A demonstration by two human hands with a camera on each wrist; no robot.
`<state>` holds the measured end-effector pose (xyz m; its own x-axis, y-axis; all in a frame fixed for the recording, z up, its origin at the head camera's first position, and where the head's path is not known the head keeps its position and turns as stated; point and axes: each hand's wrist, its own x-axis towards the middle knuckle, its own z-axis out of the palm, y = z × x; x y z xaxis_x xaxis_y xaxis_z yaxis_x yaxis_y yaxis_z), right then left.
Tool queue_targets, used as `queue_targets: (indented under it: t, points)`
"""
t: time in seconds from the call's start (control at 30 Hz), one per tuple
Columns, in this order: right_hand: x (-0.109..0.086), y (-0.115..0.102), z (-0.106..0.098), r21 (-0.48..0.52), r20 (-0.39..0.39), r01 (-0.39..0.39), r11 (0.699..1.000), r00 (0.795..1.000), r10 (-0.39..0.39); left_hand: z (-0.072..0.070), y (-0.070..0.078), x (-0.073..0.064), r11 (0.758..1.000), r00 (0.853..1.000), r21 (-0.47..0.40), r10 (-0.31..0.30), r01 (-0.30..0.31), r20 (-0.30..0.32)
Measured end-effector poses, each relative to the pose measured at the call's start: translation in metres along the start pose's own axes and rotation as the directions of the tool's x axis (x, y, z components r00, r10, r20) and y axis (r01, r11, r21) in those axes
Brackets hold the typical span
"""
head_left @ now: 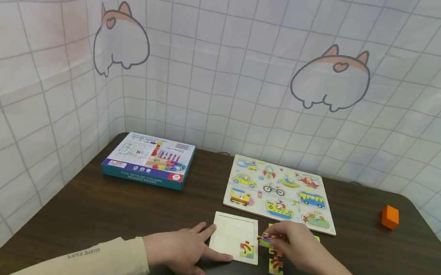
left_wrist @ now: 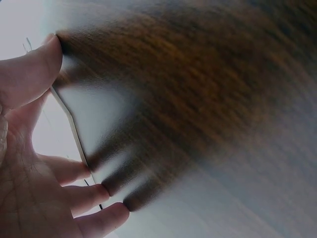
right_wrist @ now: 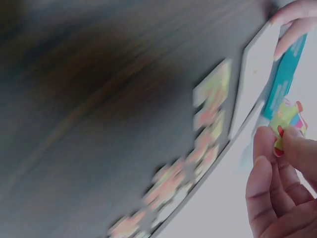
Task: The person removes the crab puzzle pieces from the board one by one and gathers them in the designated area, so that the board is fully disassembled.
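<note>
My left hand (head_left: 182,251) rests with fingers spread at the lower left of a pale wooden puzzle tray (head_left: 225,234), touching its edge. One jigsaw piece (head_left: 247,250) lies in the tray's lower right corner. Just right of the tray, my right hand (head_left: 300,247) pinches another jigsaw piece (right_wrist: 286,119) between thumb and fingertips, raised above the table in the right wrist view. Several loose jigsaw pieces (head_left: 276,267) lie below and beside that hand, which partly hides them.
Behind the tray lies a peg puzzle board (head_left: 261,196) with vehicle pictures. A boxed bead set (head_left: 147,159) sits at the back left, and an orange block (head_left: 390,217) at the right. A gridded white curtain (head_left: 225,59) surrounds the dark table (head_left: 110,211).
</note>
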<state>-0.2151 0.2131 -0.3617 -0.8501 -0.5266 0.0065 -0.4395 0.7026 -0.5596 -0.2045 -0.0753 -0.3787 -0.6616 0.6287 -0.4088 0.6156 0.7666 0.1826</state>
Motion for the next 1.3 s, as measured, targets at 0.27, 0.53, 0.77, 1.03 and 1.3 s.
queue_targets:
  t: [0.27,0.53,0.77,1.03,1.3]
  points:
    - [-0.036,0.028,-0.011,-0.004,-0.092,-0.096,0.995,0.991,0.095,-0.002,0.002,-0.001,1.000,1.000,-0.007,-0.010,0.010,0.010]
    - [-0.059,0.044,-0.013,-0.036,-0.069,-0.163,0.986,0.985,0.160,-0.003,0.003,-0.002,1.000,1.000,-0.008,0.000,0.000,0.007]
    - [-0.062,0.051,-0.010,0.027,0.012,-0.148,0.989,0.989,0.148,-0.002,0.003,-0.003,1.000,1.000,-0.013,-0.007,0.007,0.006]
    - [-0.062,0.054,-0.008,-0.016,0.002,-0.144,0.989,0.990,0.144,-0.001,0.002,-0.004,0.999,1.000,-0.046,-0.022,0.022,0.012]
    - [-0.069,0.060,-0.010,-0.022,0.063,-0.155,0.988,0.986,0.156,-0.002,0.003,-0.003,0.999,1.000,-0.045,-0.021,0.022,0.013]
